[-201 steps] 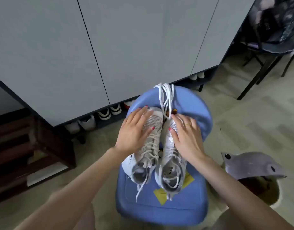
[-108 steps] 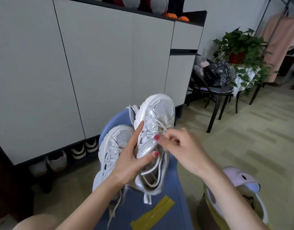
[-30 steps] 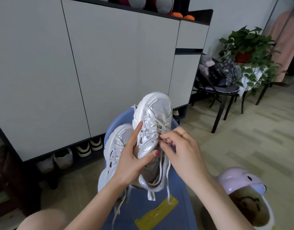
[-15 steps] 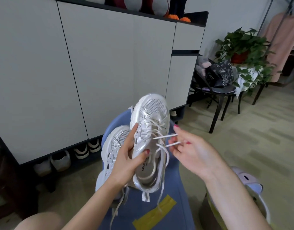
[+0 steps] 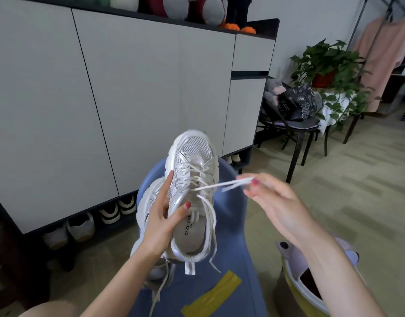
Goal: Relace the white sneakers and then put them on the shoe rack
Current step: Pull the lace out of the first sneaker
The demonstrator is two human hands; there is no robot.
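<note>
Head cam: left hand [image 5: 160, 223] grips the raised sneaker [image 5: 192, 197], right hand [image 5: 272, 200] fingers pinch a lace [image 5: 219, 185] pulled sideways. Other sneaker [image 5: 151, 197] sits just behind the left fingers on the blue chair [image 5: 231, 248]. Lacing looks half done, rack step still left.

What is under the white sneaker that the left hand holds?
Under the held sneaker lies the second sneaker on the blue chair; the left hand covers most of it.
</note>
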